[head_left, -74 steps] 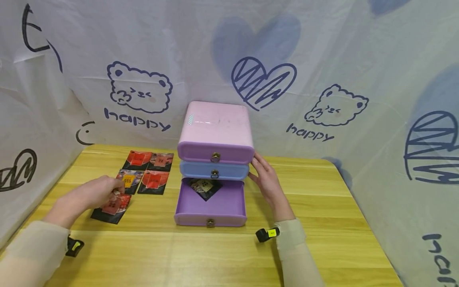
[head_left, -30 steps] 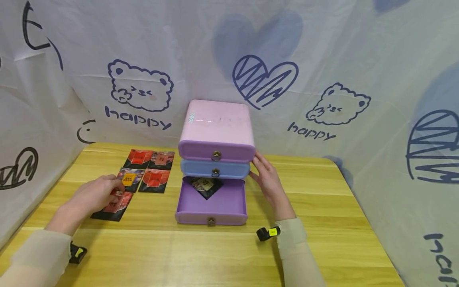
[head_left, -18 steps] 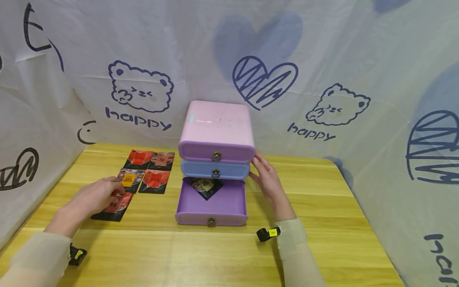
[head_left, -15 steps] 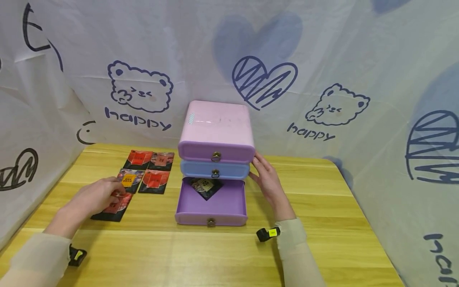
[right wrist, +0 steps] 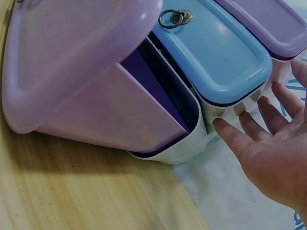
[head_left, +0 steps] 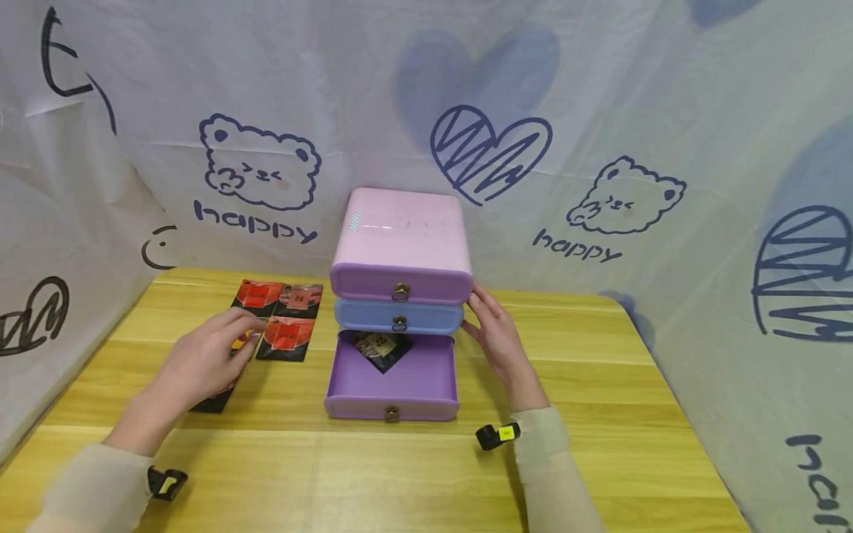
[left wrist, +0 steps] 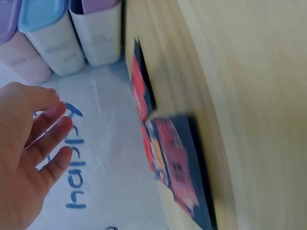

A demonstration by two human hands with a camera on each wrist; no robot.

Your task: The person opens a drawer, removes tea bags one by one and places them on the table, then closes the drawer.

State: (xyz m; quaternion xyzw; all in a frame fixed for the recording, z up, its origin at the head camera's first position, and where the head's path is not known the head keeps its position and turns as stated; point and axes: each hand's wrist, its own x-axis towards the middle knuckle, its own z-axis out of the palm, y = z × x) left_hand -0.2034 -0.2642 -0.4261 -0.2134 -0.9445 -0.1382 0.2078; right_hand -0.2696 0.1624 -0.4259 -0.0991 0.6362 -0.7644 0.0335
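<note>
My left hand (head_left: 205,359) hovers over flat black-and-red packets at the table's left, fingers loosely bent; the left wrist view shows nothing in its grasp. It partly covers the nearest packet (head_left: 213,403) and the orange-labelled packet (head_left: 242,340). Beyond its fingertips lie a red packet (head_left: 285,339) and two more in the back row. A pink drawer cabinet (head_left: 403,229) stands at mid-table, with its lowest, purple drawer (head_left: 400,385) pulled out and a dark packet (head_left: 383,350) lying inside. My right hand (head_left: 500,340) rests extended fingers against the cabinet's right side.
The blue middle drawer (head_left: 366,314) and purple top drawer (head_left: 360,283) are pushed in, each with a ring pull. A white printed cloth (head_left: 373,89) hangs behind the wooden table (head_left: 320,474) and along its sides.
My left hand has lifted off the nearest packet and shifted right and away, over the orange-labelled one, its fingers loosening. The right hand and cabinet have stayed put.
</note>
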